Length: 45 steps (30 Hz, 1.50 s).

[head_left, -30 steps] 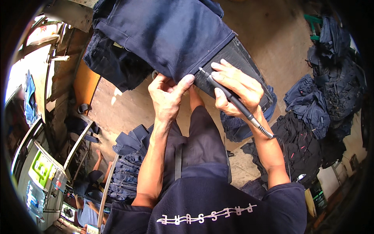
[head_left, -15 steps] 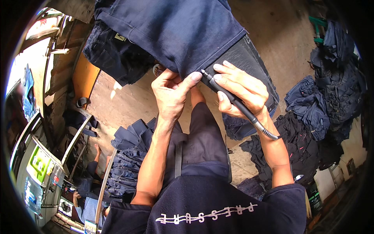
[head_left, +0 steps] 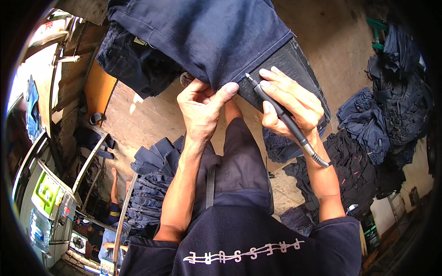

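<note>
A dark navy pair of jeans [head_left: 207, 32] lies stretched over a black padded board [head_left: 285, 64] in front of me. My left hand [head_left: 202, 108] pinches the lower hem of the denim, thumb on top. My right hand [head_left: 287, 101] grips a black pen-shaped rotary tool [head_left: 276, 108] with a flexible metal shaft trailing toward my forearm. Its tip rests on the hem edge, right beside my left thumb.
Piles of dark jeans lie on the concrete floor at the right [head_left: 391, 106] and lower left [head_left: 152, 184]. More denim hangs at the upper left [head_left: 133, 60]. A green-panelled machine [head_left: 46, 193] stands at the left edge, with another person seated below it [head_left: 110, 221].
The jeans and board have slid upward and right in view. Both hands stayed on the hem, the tool tip now closer to my left thumb.
</note>
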Each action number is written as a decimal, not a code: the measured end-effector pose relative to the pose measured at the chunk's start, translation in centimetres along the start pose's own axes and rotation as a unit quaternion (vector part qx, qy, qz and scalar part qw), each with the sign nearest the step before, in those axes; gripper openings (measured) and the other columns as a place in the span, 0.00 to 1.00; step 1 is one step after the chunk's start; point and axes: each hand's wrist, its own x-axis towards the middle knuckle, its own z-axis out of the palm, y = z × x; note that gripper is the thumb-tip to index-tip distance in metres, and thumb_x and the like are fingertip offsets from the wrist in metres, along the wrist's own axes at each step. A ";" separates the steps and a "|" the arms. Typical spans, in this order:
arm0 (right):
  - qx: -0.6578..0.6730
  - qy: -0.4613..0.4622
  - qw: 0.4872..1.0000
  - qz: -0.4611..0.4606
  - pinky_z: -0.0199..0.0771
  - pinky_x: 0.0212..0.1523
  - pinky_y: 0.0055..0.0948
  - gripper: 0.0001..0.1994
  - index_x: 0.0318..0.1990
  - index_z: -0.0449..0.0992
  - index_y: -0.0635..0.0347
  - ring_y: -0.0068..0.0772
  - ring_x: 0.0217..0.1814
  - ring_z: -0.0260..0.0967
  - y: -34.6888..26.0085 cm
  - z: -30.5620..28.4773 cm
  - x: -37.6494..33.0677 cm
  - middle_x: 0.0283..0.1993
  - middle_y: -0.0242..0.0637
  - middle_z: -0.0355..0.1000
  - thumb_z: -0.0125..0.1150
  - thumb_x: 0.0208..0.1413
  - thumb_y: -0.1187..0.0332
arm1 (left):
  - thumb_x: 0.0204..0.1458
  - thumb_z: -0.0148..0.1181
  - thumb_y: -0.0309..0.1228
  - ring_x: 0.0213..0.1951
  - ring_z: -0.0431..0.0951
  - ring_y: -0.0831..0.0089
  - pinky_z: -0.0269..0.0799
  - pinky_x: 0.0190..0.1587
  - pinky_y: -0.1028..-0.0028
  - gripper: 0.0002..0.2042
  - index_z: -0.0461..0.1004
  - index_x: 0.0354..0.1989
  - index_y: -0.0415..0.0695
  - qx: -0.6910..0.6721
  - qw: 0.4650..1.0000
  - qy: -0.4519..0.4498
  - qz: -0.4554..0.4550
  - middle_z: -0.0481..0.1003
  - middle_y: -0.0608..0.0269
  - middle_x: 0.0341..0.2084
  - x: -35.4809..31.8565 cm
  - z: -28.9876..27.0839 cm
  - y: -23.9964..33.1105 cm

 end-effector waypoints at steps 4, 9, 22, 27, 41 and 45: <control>-0.003 0.009 1.000 0.010 0.89 0.61 0.49 0.13 0.41 0.87 0.71 0.49 0.51 0.89 0.0 -0.1 0.0 0.40 0.47 0.87 0.70 0.45 0.78 | 0.55 0.80 0.20 0.42 0.85 0.77 0.81 0.47 0.77 0.15 0.84 0.50 0.33 0.007 1.000 0.006 -0.006 0.87 0.57 0.42 -0.1 -0.1 0.0; -0.027 0.012 0.999 0.020 0.88 0.61 0.49 0.13 0.41 0.87 0.71 0.50 0.51 0.89 0.0 -0.3 0.1 0.40 0.47 0.86 0.70 0.45 0.78 | 0.54 0.81 0.21 0.41 0.84 0.78 0.80 0.46 0.79 0.15 0.84 0.49 0.32 0.008 1.000 0.008 -0.004 0.87 0.57 0.41 -0.2 -0.1 -0.1; -0.063 0.056 0.995 0.049 0.88 0.63 0.50 0.15 0.44 0.87 0.71 0.52 0.52 0.88 0.3 -0.3 0.0 0.43 0.52 0.87 0.69 0.47 0.79 | 0.55 0.80 0.20 0.39 0.84 0.78 0.79 0.44 0.79 0.15 0.84 0.49 0.32 0.004 1.000 -0.001 0.003 0.87 0.57 0.40 -0.1 -0.2 -0.1; -0.043 0.035 0.998 0.033 0.88 0.63 0.50 0.14 0.43 0.87 0.71 0.51 0.52 0.88 0.0 -0.3 0.1 0.42 0.50 0.87 0.70 0.47 0.79 | 0.54 0.81 0.20 0.41 0.84 0.78 0.80 0.46 0.78 0.16 0.84 0.49 0.32 0.010 1.000 -0.006 -0.010 0.87 0.57 0.40 0.1 -0.3 0.2; -0.006 0.045 0.996 0.078 0.85 0.64 0.50 0.15 0.47 0.86 0.75 0.55 0.54 0.87 0.7 -2.1 0.9 0.46 0.57 0.86 0.67 0.52 0.77 | 0.55 0.74 0.17 0.46 0.84 0.76 0.77 0.53 0.73 0.11 0.86 0.46 0.38 -0.051 0.998 -0.001 -0.024 0.87 0.64 0.45 2.5 -2.4 -7.5; 0.002 0.014 1.000 0.020 0.87 0.63 0.51 0.15 0.44 0.87 0.72 0.53 0.52 0.88 1.0 -1.5 0.5 0.41 0.50 0.87 0.70 0.47 0.77 | 0.58 0.68 0.17 0.54 0.83 0.75 0.73 0.62 0.71 0.14 0.86 0.53 0.40 -0.112 0.993 -0.007 -0.037 0.86 0.65 0.52 3.2 -2.4 -10.4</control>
